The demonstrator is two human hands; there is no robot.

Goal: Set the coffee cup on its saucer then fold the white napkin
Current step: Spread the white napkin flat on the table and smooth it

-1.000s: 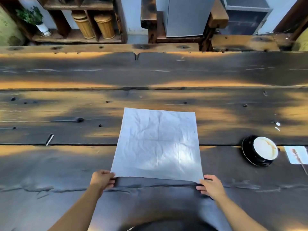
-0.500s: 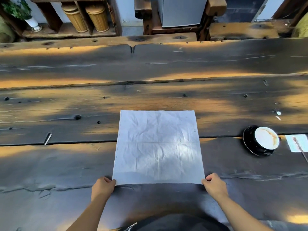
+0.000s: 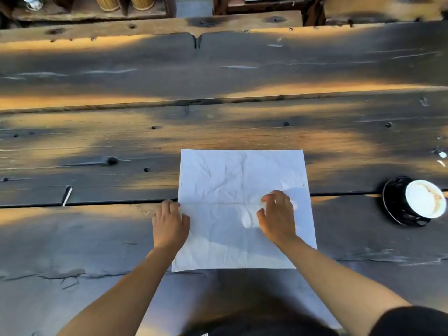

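Both forearms were bare to the elbow — no watch, ring or band. A short black sleeve (image 3: 412,321) covered the right upper arm (the left hand (image 3: 169,224) and right hand (image 3: 277,218) ungloved).

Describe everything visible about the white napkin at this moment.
The white napkin lies fully unfolded and flat on the dark wooden table, a near-square sheet of thin, wrinkled material, cloth or paper, with faint crosswise creases. It spans the gap between two planks. The left hand rests at its left edge; the right hand sits on its right half, fingers spread. No fold is made yet.
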